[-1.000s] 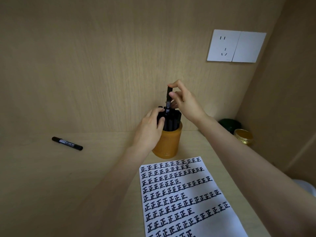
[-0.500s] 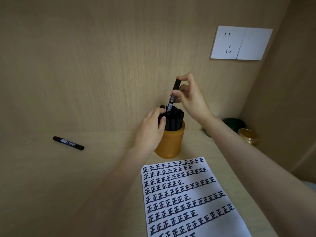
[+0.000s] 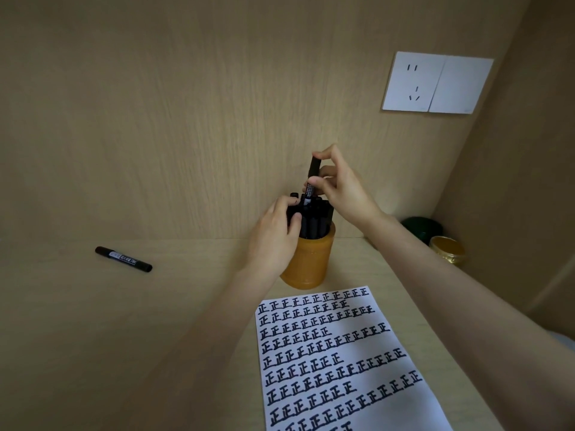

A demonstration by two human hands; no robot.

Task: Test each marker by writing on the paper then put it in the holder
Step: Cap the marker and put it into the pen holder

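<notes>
- Fingers of your right hand (image 3: 340, 189) pinch a black marker (image 3: 313, 170): the forefinger sits on its top end and the thumb presses the barrel lower down.
- That marker stands nearly upright, its lower end down among the other markers in the holder.
- Your left hand (image 3: 275, 236) grips the bundle of black markers (image 3: 315, 223) at the holder's mouth, thumb across their front and fingers curled over their tops.
- The orange holder (image 3: 311, 264) stands on the wooden desk (image 3: 93, 337) close to the back wall, packed with upright markers.
- The paper (image 3: 348, 374) lies flat just in front of the holder, covered in rows of black characters.
- A loose marker (image 3: 123, 259) lies on its side on the desk, well to the left of your hands.
- A white socket plate (image 3: 435, 84) sits high on the back wall to the right.
- A dark green round object (image 3: 423, 227) and a gold one (image 3: 448, 248) sit in the right corner, just beside each other.
</notes>
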